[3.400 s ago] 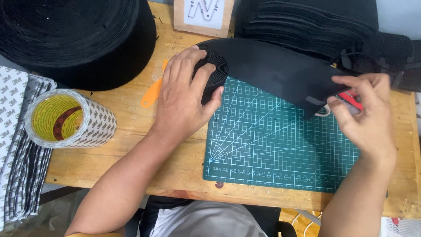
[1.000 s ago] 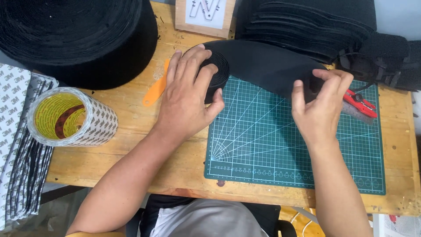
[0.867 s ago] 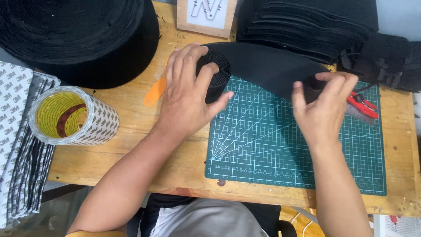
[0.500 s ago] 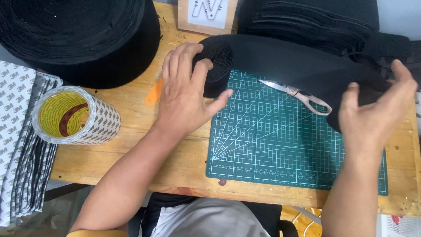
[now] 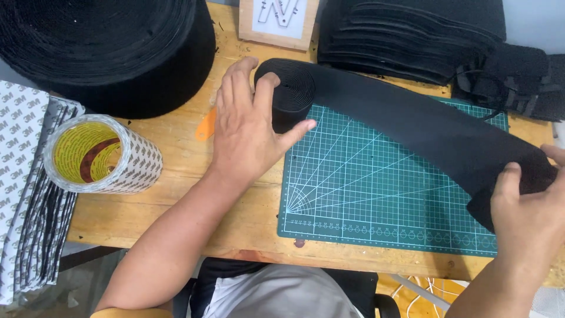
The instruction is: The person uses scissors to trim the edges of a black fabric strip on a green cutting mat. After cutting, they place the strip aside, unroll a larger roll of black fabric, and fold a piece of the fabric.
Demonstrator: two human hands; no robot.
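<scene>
Up close, the fingers of the left hand (image 5: 247, 126) lie spread and flat, fingertips pressing the coiled end of a wide black elastic band roll (image 5: 291, 94), thumb stretched along the coil's near side. Nothing is gripped there; the palm simply pins the coil where the wooden tabletop (image 5: 176, 194) meets the mat's left edge. The right hand (image 5: 532, 215) pinches the band's free end (image 5: 512, 159) at the far right, fingers curled over the fabric, thumb tip showing above it. Between the two hands the unrolled black strip (image 5: 412, 126) lies diagonally across a green gridded cutting mat (image 5: 376, 200), touching it along most of its length.

Just left of the left hand, a small orange plastic piece (image 5: 205, 125) peeks out on the wood. Farther left stands a roll of double-sided tape with yellow core and patterned white liner (image 5: 103, 154), beside a stack of printed grey-white liner sheets (image 5: 26, 194). A large black spool of webbing (image 5: 112, 50) fills the upper left; a pile of black fabric pieces (image 5: 412, 32) sits upper right.
</scene>
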